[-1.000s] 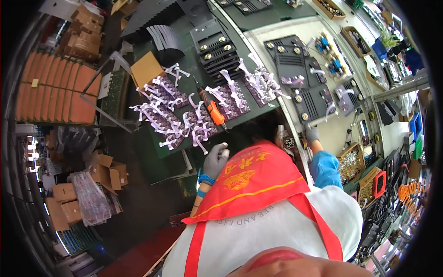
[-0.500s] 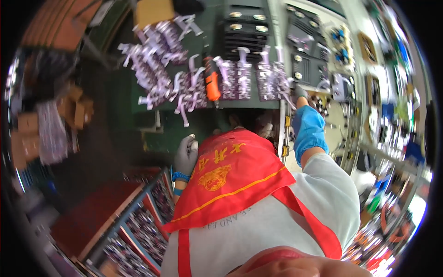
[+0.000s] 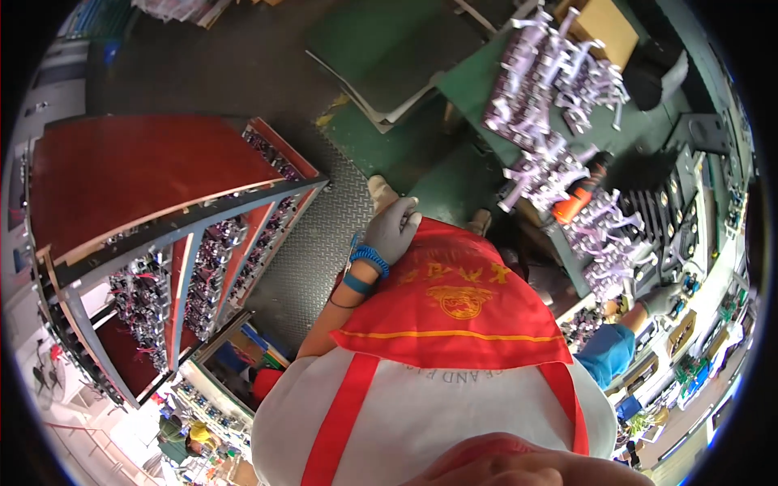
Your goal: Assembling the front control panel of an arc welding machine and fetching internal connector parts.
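My left hand [image 3: 392, 232], in a grey glove with a blue coiled band at the wrist, hangs beside the red apron [image 3: 462, 283]. Its fingers curl in, and I see nothing in them. At the right, my right hand [image 3: 663, 300], also gloved in grey below a blue oversleeve [image 3: 609, 353], reaches among small blue parts [image 3: 690, 285] on the bench. Its fingertips are too small to show whether they hold one. Rows of small assemblies with pale purple ribbon tails [image 3: 527, 89] stand on the green table [image 3: 466, 81], with an orange and black power screwdriver [image 3: 574, 202] between them.
To the left stands a rack with a red-brown top [image 3: 146, 174], packed with small wired parts. Behind the screwdriver lie black slotted panels [image 3: 652, 215]. A cardboard box [image 3: 604, 28] sits on the table's far side. Ribbed metal plate [image 3: 312, 235] covers the floor beside the rack.
The view has swung left, bringing the rack forward and shifting the table to the right. My right hand has moved from beside the ribbon-tailed assemblies to the blue parts. My left hand stays by the apron.
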